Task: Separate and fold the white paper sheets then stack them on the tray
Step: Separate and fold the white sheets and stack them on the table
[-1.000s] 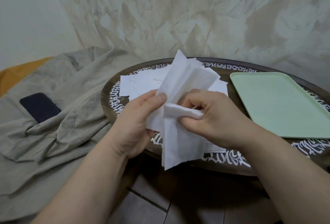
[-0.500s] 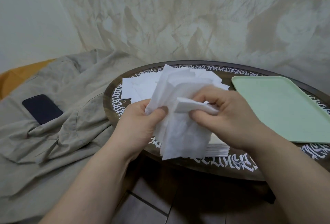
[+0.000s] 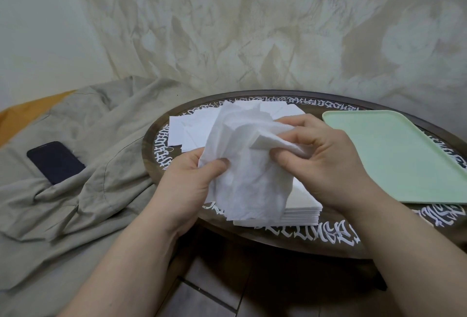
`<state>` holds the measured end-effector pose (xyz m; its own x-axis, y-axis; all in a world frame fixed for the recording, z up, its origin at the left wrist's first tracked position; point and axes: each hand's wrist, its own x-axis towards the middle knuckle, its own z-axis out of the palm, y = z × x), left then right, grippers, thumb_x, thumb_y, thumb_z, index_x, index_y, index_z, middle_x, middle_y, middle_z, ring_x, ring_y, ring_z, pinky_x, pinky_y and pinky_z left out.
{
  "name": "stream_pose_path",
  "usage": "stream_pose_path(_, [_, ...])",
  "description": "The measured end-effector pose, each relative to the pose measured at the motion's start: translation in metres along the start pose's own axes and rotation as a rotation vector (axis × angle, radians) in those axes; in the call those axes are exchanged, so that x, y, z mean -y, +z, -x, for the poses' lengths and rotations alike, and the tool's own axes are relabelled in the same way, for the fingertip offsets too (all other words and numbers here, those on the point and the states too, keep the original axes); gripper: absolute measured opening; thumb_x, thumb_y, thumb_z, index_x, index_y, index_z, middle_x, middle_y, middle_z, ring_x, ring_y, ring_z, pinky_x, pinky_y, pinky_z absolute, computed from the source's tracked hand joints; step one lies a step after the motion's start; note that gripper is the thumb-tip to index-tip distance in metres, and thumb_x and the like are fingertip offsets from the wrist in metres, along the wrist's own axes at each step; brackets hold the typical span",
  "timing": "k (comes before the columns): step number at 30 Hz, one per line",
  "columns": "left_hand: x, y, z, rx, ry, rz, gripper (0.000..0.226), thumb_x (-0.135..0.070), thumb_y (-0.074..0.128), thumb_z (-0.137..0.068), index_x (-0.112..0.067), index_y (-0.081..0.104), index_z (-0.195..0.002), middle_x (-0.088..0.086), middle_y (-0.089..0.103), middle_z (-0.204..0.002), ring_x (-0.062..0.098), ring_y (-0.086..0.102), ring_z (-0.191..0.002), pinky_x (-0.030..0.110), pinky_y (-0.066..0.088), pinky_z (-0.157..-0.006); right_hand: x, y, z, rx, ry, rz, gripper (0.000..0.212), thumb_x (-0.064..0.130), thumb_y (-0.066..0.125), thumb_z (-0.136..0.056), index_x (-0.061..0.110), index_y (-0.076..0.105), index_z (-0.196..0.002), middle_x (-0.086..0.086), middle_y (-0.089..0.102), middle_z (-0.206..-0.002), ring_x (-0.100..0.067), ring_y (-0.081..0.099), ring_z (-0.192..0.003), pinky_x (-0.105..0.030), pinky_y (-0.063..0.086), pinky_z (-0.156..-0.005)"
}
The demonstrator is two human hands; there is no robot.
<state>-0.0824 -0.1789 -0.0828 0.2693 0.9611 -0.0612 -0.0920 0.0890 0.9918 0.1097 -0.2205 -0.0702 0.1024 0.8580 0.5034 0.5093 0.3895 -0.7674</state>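
Note:
A crumpled white paper sheet (image 3: 249,177) hangs between both hands above the near edge of the round table. My left hand (image 3: 188,185) pinches its left side with thumb over fingers. My right hand (image 3: 326,162) pinches a folded corner of it on the right. Under the sheet lies a neat stack of white sheets (image 3: 300,212), and more loose white sheets (image 3: 192,128) spread behind it. The pale green tray (image 3: 401,157) sits on the table's right side with nothing on it.
The dark round table (image 3: 298,243) has white lettering round its rim. A grey-beige cloth (image 3: 83,185) lies to the left with a dark phone (image 3: 55,161) on it. A pale patterned wall rises behind; tiled floor shows below.
The sheet has been drawn wider apart and lowered a little. My right hand has moved right and up with the folded corner, while my left hand keeps its pinch.

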Motion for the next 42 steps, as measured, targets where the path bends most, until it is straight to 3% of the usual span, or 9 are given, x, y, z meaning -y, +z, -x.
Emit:
stream_pose_path(3, [-0.002, 0.003, 0.001, 0.01, -0.002, 0.054, 0.018, -0.005, 0.054, -0.092, -0.005, 0.073, -0.093, 0.014, 0.076, -0.098, 0.029, 0.071, -0.09, 0.042, 0.054, -0.087, -0.003, 0.0, -0.002, -0.023, 0.027, -0.024, 0.032, 0.002, 0.072, -0.079, 0.034, 0.073, -0.075, 0.016, 0.065, -0.099, 0.005, 0.06, -0.095, -0.008, 0.041, -0.08])
stream_pose_path(8, [-0.002, 0.004, 0.0, -0.009, -0.017, 0.123, 0.036, -0.025, 0.052, -0.097, -0.012, 0.079, -0.077, 0.007, 0.077, -0.093, 0.019, 0.072, -0.086, 0.037, 0.054, -0.085, -0.011, 0.001, -0.003, -0.046, 0.068, 0.022, 0.011, 0.021, 0.064, -0.074, 0.019, 0.074, -0.074, 0.005, 0.069, -0.077, -0.012, 0.061, -0.075, -0.03, 0.046, -0.067])
stream_pose_path(16, [0.0, -0.002, -0.003, -0.111, 0.159, -0.12, 0.018, -0.01, 0.058, -0.095, -0.019, 0.071, -0.103, 0.009, 0.076, -0.095, 0.034, 0.071, -0.093, 0.05, 0.054, -0.086, -0.013, 0.0, -0.001, -0.007, 0.051, 0.021, 0.01, 0.018, 0.066, -0.078, 0.023, 0.075, -0.074, 0.005, 0.069, -0.075, -0.016, 0.061, -0.073, -0.03, 0.046, -0.065])
stream_pose_path(20, [0.003, -0.005, -0.008, -0.337, 0.311, -0.262, 0.048, -0.003, 0.05, -0.093, -0.048, 0.054, -0.107, 0.002, 0.074, -0.086, 0.024, 0.061, -0.069, 0.039, 0.05, -0.067, -0.011, 0.001, -0.002, -0.04, 0.041, 0.014, 0.012, 0.015, 0.065, -0.078, 0.021, 0.074, -0.074, 0.002, 0.067, -0.073, -0.015, 0.059, -0.072, -0.029, 0.043, -0.063])
stream_pose_path(25, [0.004, -0.008, -0.011, -0.429, 0.381, -0.349, 0.045, 0.005, 0.043, -0.091, -0.036, 0.059, -0.081, 0.001, 0.052, -0.069, 0.007, 0.037, -0.051, 0.021, 0.033, -0.049, -0.003, 0.002, 0.0, -0.043, -0.024, 0.013, 0.012, 0.012, 0.064, -0.078, 0.017, 0.075, -0.074, 0.0, 0.066, -0.075, -0.015, 0.059, -0.071, -0.025, 0.043, -0.062])
stream_pose_path(29, [0.004, -0.007, -0.008, -0.376, 0.309, -0.366, 0.046, 0.005, 0.043, -0.091, -0.032, 0.068, -0.084, -0.016, 0.054, -0.054, 0.004, 0.04, -0.044, 0.01, 0.034, -0.046, 0.004, 0.002, 0.001, -0.025, -0.089, 0.065, 0.014, 0.013, 0.064, -0.078, 0.019, 0.076, -0.078, 0.006, 0.067, -0.082, -0.008, 0.061, -0.074, -0.016, 0.044, -0.065])
stream_pose_path(32, [-0.002, -0.003, -0.004, -0.295, 0.32, -0.309, 0.029, -0.011, 0.048, -0.099, -0.03, 0.069, -0.098, -0.027, 0.069, -0.091, -0.014, 0.061, -0.089, 0.012, 0.047, -0.088, 0.007, 0.003, 0.001, -0.006, -0.123, 0.096, 0.016, 0.011, 0.064, -0.077, 0.019, 0.077, -0.082, 0.012, 0.068, -0.086, -0.006, 0.063, -0.078, -0.012, 0.044, -0.069])
stream_pose_path(36, [-0.004, 0.001, -0.001, -0.127, 0.297, -0.208, 0.02, -0.043, 0.065, -0.085, -0.029, 0.076, -0.075, -0.012, 0.068, -0.081, 0.0, 0.06, -0.073, 0.012, 0.046, -0.071, 0.008, 0.003, 0.002, 0.035, -0.133, 0.091, 0.014, 0.013, 0.064, -0.077, 0.019, 0.077, -0.082, 0.013, 0.068, -0.083, -0.003, 0.062, -0.078, -0.01, 0.041, -0.069])
stream_pose_path(42, [-0.002, -0.003, -0.003, -0.055, 0.202, -0.025, 0.021, -0.028, 0.069, -0.073, -0.014, 0.079, -0.083, 0.009, 0.077, -0.09, 0.018, 0.072, -0.083, 0.027, 0.058, -0.073, 0.006, 0.001, 0.002, 0.061, -0.109, 0.077, 0.014, 0.016, 0.064, -0.078, 0.02, 0.077, -0.083, 0.012, 0.069, -0.082, -0.004, 0.065, -0.079, -0.012, 0.044, -0.07])
